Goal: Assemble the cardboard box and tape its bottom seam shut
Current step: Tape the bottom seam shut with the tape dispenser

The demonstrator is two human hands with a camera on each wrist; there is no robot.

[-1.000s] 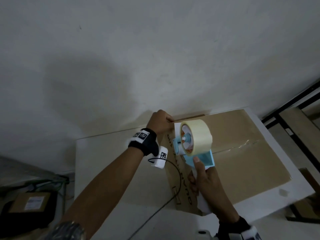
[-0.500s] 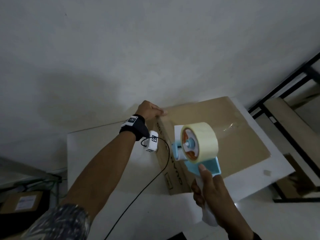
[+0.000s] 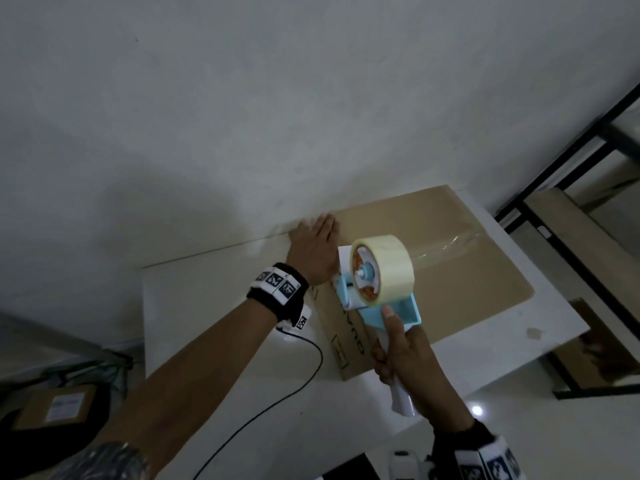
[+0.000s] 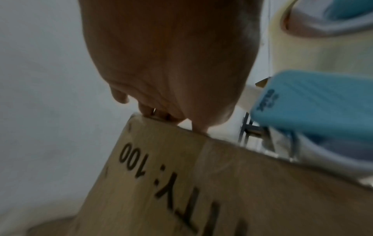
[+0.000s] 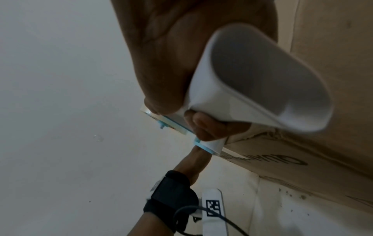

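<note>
A brown cardboard box (image 3: 460, 282) lies on the white table (image 3: 214, 306), with a strip of clear tape (image 3: 457, 242) along its top seam. My left hand (image 3: 313, 247) rests flat on the box's far left corner, fingers straight. In the left wrist view the fingertips (image 4: 153, 111) touch the box (image 4: 181, 183) at its upper edge. My right hand (image 3: 405, 358) grips the white handle (image 5: 252, 79) of a blue tape dispenser (image 3: 381, 271) carrying a cream tape roll. The dispenser's front sits at the left edge of the box, beside my left hand.
A grey wall (image 3: 277, 98) stands right behind the table. A black metal shelf frame (image 3: 554, 209) is at the right. A labelled cardboard parcel (image 3: 59, 407) sits low at the left. A black cable (image 3: 277, 403) runs from my left wrist across the table.
My left hand has gone from curled on the box's far left corner to lying flat on it. The dispenser has shifted from the box top to the box's left edge.
</note>
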